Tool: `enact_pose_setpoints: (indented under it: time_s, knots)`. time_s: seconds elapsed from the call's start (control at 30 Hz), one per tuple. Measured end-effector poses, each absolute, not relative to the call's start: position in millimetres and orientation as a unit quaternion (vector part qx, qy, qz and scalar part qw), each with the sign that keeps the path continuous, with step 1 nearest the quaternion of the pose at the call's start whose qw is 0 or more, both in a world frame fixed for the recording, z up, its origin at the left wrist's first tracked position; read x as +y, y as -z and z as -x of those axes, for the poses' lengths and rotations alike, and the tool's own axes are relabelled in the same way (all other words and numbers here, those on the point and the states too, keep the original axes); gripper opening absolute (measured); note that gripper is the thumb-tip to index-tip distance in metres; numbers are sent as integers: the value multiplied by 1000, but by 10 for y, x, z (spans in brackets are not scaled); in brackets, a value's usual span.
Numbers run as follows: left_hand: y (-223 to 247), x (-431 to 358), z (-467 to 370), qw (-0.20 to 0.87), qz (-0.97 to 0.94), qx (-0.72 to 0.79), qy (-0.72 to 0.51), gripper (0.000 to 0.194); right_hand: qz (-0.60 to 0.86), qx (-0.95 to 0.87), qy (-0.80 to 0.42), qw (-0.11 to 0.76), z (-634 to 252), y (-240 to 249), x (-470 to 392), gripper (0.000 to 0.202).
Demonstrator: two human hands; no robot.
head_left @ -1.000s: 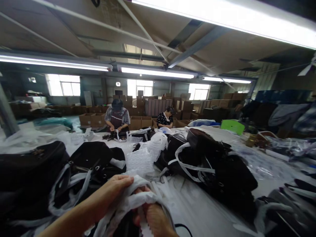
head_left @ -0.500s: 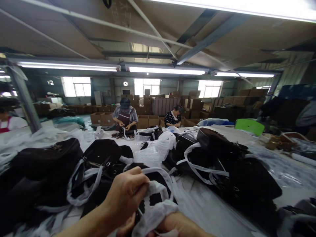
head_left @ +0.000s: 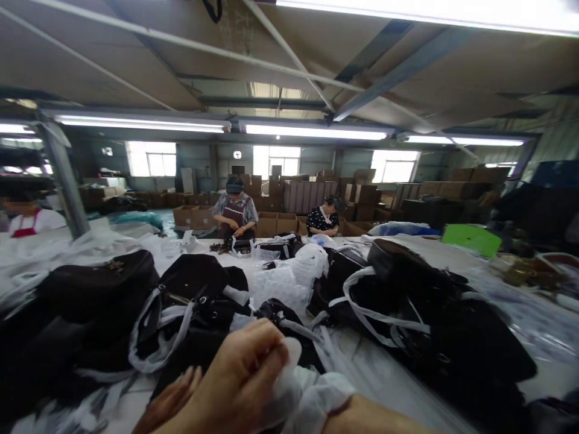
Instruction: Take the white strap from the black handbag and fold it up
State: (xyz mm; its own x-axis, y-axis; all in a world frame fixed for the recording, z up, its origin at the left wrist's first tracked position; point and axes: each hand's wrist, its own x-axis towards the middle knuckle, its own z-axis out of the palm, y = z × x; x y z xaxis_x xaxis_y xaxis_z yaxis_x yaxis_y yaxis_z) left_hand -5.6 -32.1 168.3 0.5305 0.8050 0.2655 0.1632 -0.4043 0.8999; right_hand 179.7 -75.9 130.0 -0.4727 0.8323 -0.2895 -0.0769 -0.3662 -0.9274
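Observation:
My left hand (head_left: 244,380) is low in the middle, fingers closed around crumpled white wrapping (head_left: 312,392). My right hand (head_left: 357,417) comes in from the lower right and grips the same wrapping, which covers its fingers. A few fingertips (head_left: 172,401) show just left of my left hand. Right behind my hands lies a black bag (head_left: 280,316) with white-wrapped straps. More black bags are heaped on the left (head_left: 190,289) and right (head_left: 434,307).
The white table (head_left: 389,374) runs away from me, strewn with clear plastic (head_left: 289,280) and bags. Two people work at its far end (head_left: 235,211), and a third stands at the far left (head_left: 27,220). Cardboard boxes (head_left: 190,216) line the back. A green lid (head_left: 470,238) lies at the right.
The view has swung to the left. My left hand has come down nearer to the camera, and the white wrapping is now bunched tightly between my hands. A third person has come into view at the left.

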Motion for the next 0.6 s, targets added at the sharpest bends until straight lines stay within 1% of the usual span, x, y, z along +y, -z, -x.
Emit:
enact_pose_setpoints:
  time_s: [0.03, 0.1, 0.2, 0.3, 0.37, 0.47, 0.53, 0.6]
  knots:
    - [-1647, -342, 66, 410, -779, 303, -365, 34, 418, -459, -717, 316, -1779, -1375, -770, 14]
    - [-1565, -319, 74, 391, -800, 282, -357, 29, 440, -437, -720, 312, -1717, -1567, -778, 15]
    - [-1526, -201, 16, 404, -772, 332, -360, 35, 451, -407, -746, 273, -1631, -1885, -749, 9]
    - [-1618, -93, -99, 430, -739, 364, -368, 38, 450, -445, -730, 259, -1639, -2082, -678, 9]
    - [-1694, -26, -171, 443, -734, 359, -369, 38, 436, -480, -703, 292, -1690, -2111, -607, 7]
    - [-1753, 62, -225, 464, -718, 367, -367, 42, 399, -490, -679, 374, -1768, -2068, -532, 18]
    - [-1748, 96, -221, 501, -698, 361, -362, 42, 387, -481, -664, 422, -1796, -2011, -536, 27]
    - [-1721, 110, -197, 543, -678, 351, -351, 41, 376, -466, -669, 440, -1807, -1933, -569, 37]
